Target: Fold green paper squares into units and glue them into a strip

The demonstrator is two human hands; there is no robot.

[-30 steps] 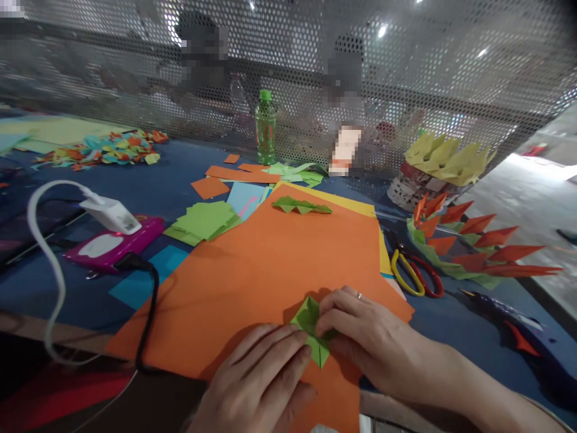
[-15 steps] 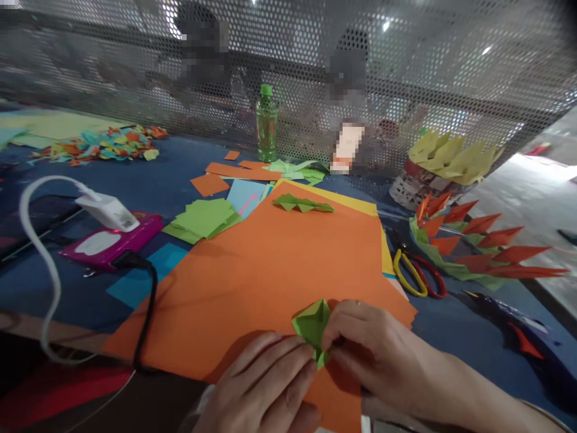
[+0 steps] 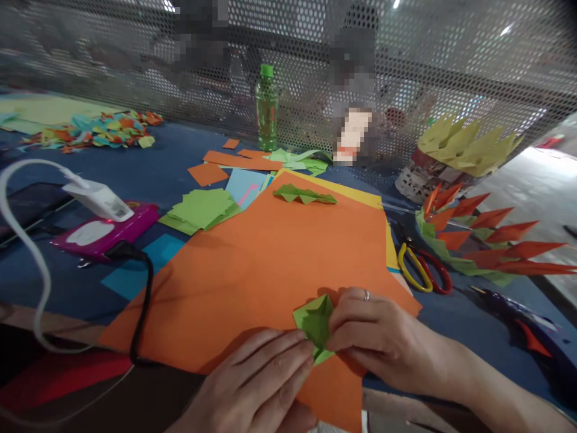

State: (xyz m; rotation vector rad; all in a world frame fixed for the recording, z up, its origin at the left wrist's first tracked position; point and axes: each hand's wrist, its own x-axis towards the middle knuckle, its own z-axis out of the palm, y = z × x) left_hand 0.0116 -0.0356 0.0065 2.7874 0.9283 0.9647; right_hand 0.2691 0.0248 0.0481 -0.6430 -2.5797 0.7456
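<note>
A small folded piece of green paper (image 3: pixel 316 320) lies on a large orange sheet (image 3: pixel 270 270) close to me. My left hand (image 3: pixel 265 376) has its fingers stretched out side by side, their tips holding down the paper's lower left edge. At the right edge, my right hand (image 3: pixel 374 331) pinches the same piece between thumb and fingers; a ring is on one finger. The fingertips hide part of the folds. Farther up the orange sheet rests a zigzag green paper strip (image 3: pixel 304 194).
Left are stacked green squares (image 3: pixel 201 209), a magenta power strip (image 3: pixel 108 231) with cables, and paper scraps (image 3: pixel 108 129). A green bottle (image 3: pixel 267 111) stands behind. Right are scissors (image 3: pixel 424 267), a spiky orange-green paper ring (image 3: pixel 487 240), a yellow-topped paper crown (image 3: pixel 464 150) and a glue gun (image 3: pixel 518 322).
My right hand has turned slightly, bringing its ring into clearer view, and still pinches the green paper. My left hand stays at the paper's lower left. The camera view has shifted a little.
</note>
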